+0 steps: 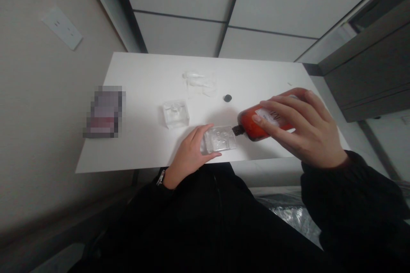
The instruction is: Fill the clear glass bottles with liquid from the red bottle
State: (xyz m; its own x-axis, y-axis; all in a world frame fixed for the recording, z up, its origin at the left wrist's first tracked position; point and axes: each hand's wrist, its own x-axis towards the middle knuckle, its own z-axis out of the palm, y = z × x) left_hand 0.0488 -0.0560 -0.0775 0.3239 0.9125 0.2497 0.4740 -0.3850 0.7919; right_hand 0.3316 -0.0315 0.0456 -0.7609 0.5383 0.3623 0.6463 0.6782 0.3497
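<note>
My right hand (pixel 297 123) is wrapped round an amber bottle (pixel 251 121) with a white label, tipped almost flat. Its dark neck points left, at the right rim of a clear square glass container (pixel 221 138). Whether liquid is flowing out cannot be made out. My left hand (pixel 195 147) grips that container from the left, near the table's front edge, with thumb and fingers on opposite sides. A small black cap (pixel 227 98) lies on the table behind the container.
A second clear square container (pixel 176 114) stands to the left on the white table (pixel 137 145). Clear plastic-looking pieces (pixel 200 82) lie farther back. A blurred-out object (pixel 104 113) is at the left edge. A wall outlet (pixel 62 27) is at upper left.
</note>
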